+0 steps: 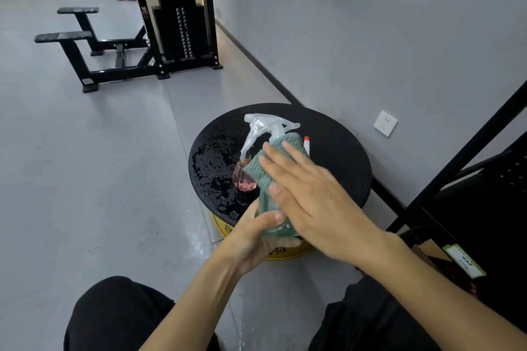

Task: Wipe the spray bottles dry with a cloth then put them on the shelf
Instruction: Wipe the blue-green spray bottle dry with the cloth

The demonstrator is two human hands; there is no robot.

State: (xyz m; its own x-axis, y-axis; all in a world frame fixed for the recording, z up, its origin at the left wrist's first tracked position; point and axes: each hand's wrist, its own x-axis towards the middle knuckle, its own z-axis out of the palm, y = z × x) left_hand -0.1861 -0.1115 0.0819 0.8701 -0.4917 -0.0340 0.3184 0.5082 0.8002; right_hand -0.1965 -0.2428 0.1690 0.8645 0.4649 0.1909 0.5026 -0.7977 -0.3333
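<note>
right hand (313,196): fingers straight and a bit spread, pressed flat on the cloth, not curled round anything
left hand (251,239): gripping the bottom end of the spray bottle from underneath, thumb lying across the front of it
cloth (265,177): teal-green with a ribbed look, wrapped over most of the bottle body, sandwiched between the right palm and the bottle
spray bottle (265,125): see-through, held up above the stool and tilted away from the person. Only the clear trigger head pokes out past the cloth, with a bit of the base showing by the left thumb
pink bottle (243,179): small, pink-tinted, gold-ish collar, standing on the stool just behind and left of the held one
white nozzle with orange tip (306,142): sticks up just right of the cloth, the rest is hidden behind the right hand so no clue what it's attached to
stool (328,137): round black top on a yellow base, right under the hands, up against the wall
water droplets (214,168): all over the left half of the stool top, plus a wet streak on the floor in front
shelf (456,165): black metal frame, off to the right
wall socket (385,123): white, low on the grey wall behind the stool
cable machine (176,23): black weight stack further back on the left
knees: black trousers at the bottom edge
</note>
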